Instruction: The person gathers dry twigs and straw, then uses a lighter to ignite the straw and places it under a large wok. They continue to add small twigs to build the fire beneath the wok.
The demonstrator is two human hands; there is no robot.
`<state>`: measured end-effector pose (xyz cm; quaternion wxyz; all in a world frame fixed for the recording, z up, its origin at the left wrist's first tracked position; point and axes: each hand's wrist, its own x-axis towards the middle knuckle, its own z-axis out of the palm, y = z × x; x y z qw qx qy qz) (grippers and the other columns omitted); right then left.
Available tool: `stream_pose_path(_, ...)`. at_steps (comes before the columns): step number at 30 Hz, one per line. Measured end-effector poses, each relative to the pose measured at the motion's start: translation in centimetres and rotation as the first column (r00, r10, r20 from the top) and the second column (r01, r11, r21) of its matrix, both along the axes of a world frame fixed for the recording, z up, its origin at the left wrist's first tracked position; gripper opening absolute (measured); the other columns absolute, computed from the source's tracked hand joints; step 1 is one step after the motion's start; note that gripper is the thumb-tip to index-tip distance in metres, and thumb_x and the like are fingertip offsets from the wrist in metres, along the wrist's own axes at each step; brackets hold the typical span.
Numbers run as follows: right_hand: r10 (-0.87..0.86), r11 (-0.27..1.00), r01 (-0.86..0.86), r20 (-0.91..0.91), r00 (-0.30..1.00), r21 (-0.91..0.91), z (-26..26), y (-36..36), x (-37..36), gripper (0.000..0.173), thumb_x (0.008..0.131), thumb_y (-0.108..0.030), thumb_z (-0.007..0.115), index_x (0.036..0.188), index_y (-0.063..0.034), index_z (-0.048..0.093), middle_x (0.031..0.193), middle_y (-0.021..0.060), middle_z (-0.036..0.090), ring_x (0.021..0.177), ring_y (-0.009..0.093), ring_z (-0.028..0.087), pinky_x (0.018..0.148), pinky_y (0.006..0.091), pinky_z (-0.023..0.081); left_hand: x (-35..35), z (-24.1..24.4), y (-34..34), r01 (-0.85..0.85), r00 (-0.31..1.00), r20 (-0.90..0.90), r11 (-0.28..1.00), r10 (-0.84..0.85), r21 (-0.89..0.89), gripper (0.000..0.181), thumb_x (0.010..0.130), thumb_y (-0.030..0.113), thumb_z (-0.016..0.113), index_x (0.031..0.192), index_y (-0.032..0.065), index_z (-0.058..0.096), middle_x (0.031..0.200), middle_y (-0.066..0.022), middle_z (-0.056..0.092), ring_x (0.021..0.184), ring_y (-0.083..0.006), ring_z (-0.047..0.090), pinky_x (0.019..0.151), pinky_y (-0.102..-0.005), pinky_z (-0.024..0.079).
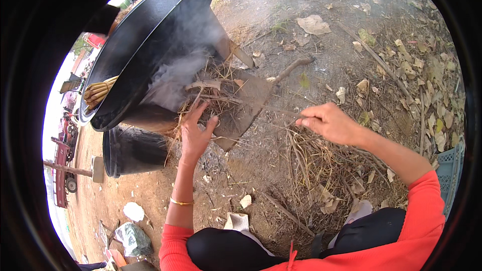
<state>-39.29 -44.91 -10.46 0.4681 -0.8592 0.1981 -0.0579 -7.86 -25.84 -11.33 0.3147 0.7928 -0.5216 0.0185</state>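
Observation:
My right hand grips a thin dry stick, which points left into the kindling. My left hand, thumb and fingers apart, rests against a heap of straw and twigs at the stove's smoking mouth. Under part of this heap lies a flat dark plate. White smoke rises beside a big black wok on the stove, seen tilted at the upper left. A bundle of pale yellow sticks lies inside the wok near its rim. My left fingertips are partly lost among the twigs.
A black bucket stands below the wok. More twigs and straw lie under my right forearm, and a thick branch beyond the plate. A blue-grey plastic crate is at the right edge. A filled plastic bag sits lower left.

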Motion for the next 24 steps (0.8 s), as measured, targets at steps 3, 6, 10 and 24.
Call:
stream_pose_path(3,0.026,0.987,-0.010,0.097,0.995,-0.158,1.7,-4.5,-2.4,0.017,0.094,-0.014,0.058,0.098,-0.0020,0.070,0.063,0.0028,0.059,0.051,0.010,0.043,0.048,0.0273,0.034,-0.5,0.4,0.0,0.012,0.997,0.072,0.997,-0.007,-0.075,0.035,0.085,0.015,0.070,0.117,0.0030,0.066,0.124,-0.0161,0.064,0.109,-0.0289,0.063,0.094,-0.0362,0.047)
stream_pose_path(6,-0.041,0.988,0.047,0.044,0.998,-0.147,2.6,-7.8,-4.5,0.019,0.091,-0.009,0.060,0.105,-0.0054,0.073,0.062,0.0014,0.058,0.052,0.008,0.042,0.049,0.0264,0.035,-2.0,1.7,0.6,-0.062,0.990,0.111,0.979,0.085,-0.195,0.017,0.082,0.007,0.070,0.098,0.0015,0.069,0.092,-0.0096,0.071,0.077,-0.0242,0.067,0.069,-0.0312,0.052)
stream_pose_path(10,-0.082,0.996,0.084,0.098,0.992,-0.018,1.0,-10.4,-5.4,0.023,0.090,-0.006,0.060,0.109,-0.0070,0.073,0.062,-0.0017,0.056,0.052,0.007,0.042,0.049,0.0247,0.035,-3.1,2.6,-0.1,-0.137,0.921,0.308,0.939,0.238,-0.314,0.040,0.080,0.007,0.071,0.119,0.0057,0.061,0.110,-0.0090,0.061,0.080,-0.0231,0.061,0.066,-0.0331,0.049)
stream_pose_path(24,-0.160,0.978,0.148,0.070,0.985,0.150,-0.8,-15.2,-9.5,0.036,0.091,-0.036,0.065,0.106,-0.0045,0.074,0.058,-0.0067,0.047,0.049,0.003,0.035,0.043,0.0218,0.025,-0.3,2.0,-1.4,-0.020,0.890,0.431,0.957,0.148,-0.289,0.019,0.085,0.013,0.073,0.093,0.0015,0.059,0.094,-0.0130,0.057,0.081,-0.0313,0.059,0.070,-0.0389,0.047)
